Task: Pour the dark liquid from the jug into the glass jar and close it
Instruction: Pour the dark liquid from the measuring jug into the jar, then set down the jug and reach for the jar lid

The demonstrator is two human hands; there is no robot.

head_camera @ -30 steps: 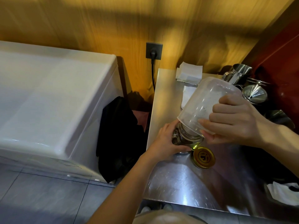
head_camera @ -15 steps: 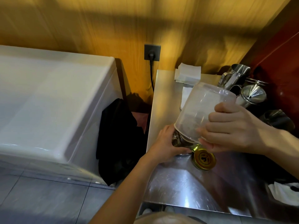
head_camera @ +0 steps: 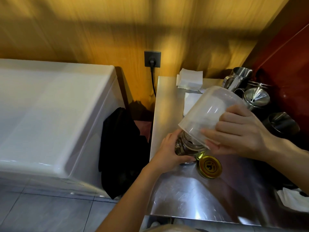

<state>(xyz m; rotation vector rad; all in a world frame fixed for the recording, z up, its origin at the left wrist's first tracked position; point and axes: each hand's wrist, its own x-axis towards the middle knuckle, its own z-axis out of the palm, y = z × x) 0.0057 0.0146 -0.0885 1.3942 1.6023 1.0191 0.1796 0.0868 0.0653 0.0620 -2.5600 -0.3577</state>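
Head view: right hand (head_camera: pixel 237 131) gripped the jug (head_camera: pixel 209 114), upended over the glass jar (head_camera: pixel 187 146); left hand (head_camera: pixel 168 153) clasped the jar on the steel counter (head_camera: pixel 192 198); jug looked nearly drained; gold lid (head_camera: pixel 210 166) lay beside, unfitted.

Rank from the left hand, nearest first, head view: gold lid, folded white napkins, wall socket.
From the left hand:
1. Gold lid, on the steel counter just right of that hand.
2. Folded white napkins, at the counter's back edge.
3. Wall socket, on the wooden wall behind.
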